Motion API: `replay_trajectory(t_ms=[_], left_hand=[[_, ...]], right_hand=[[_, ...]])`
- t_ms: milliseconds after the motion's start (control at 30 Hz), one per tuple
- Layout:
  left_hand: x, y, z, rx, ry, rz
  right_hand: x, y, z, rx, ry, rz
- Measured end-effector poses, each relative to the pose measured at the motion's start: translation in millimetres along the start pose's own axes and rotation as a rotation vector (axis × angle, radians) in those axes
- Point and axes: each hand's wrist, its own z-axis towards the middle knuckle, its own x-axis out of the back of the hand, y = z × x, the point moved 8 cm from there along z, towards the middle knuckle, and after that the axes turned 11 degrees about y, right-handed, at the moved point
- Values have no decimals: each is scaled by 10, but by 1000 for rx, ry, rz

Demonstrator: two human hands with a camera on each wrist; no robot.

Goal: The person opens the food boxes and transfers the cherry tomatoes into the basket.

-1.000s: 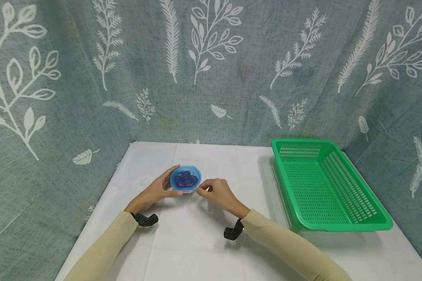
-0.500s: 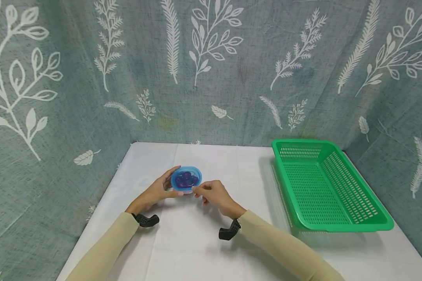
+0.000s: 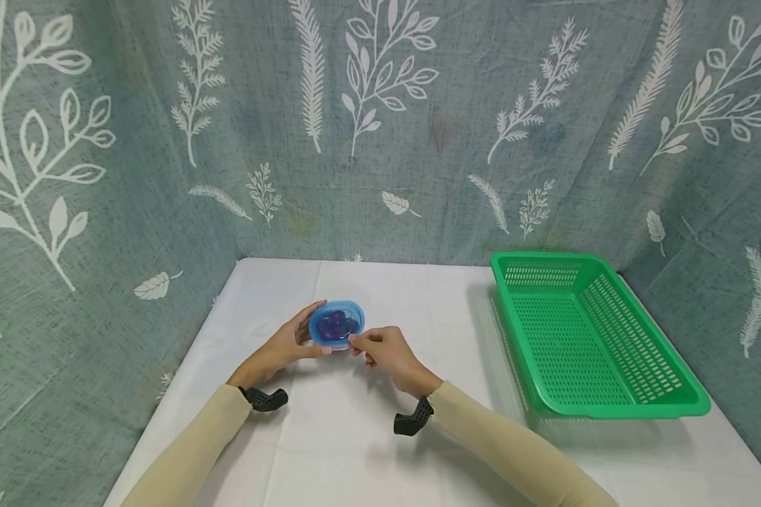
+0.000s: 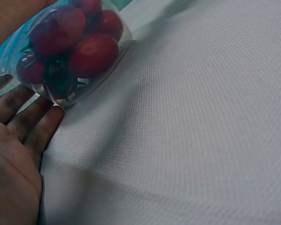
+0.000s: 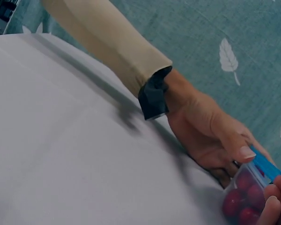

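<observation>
A person's left hand grips a clear plastic container packed with red fruit, its fingers spread round the outer side and the thumb against the near side by the lid. The right hand meets it from the other side, thumb and forefinger closed in a pinch at the near corner of the blue lid, the remaining fingers folded under.

The container sits between the two sets of fingers, tilted in their hold; whether its base touches the white-covered tabletop beneath the fingers cannot be told. Green stems show among the fruit just above the left fingertips in the left wrist view, and from overhead the fruit looks purple through the lid.

Well to the right of the right fingers, a green slatted basket rests on the tabletop. Behind the wrists, on the near side of the fingers, come black wrist devices and beige sleeves. Beyond the fingers hangs a grey-green curtain printed with white leaves and sprigs.
</observation>
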Motion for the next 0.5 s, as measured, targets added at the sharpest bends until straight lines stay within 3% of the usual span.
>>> replay_trajectory(t_ms=[200, 500], left_hand=[[12, -2, 5, 3, 8, -5], [2, 22, 17, 4, 11, 28]], right_hand=[[135, -100, -2, 48, 14, -14], [555, -92, 101, 82, 116, -57]])
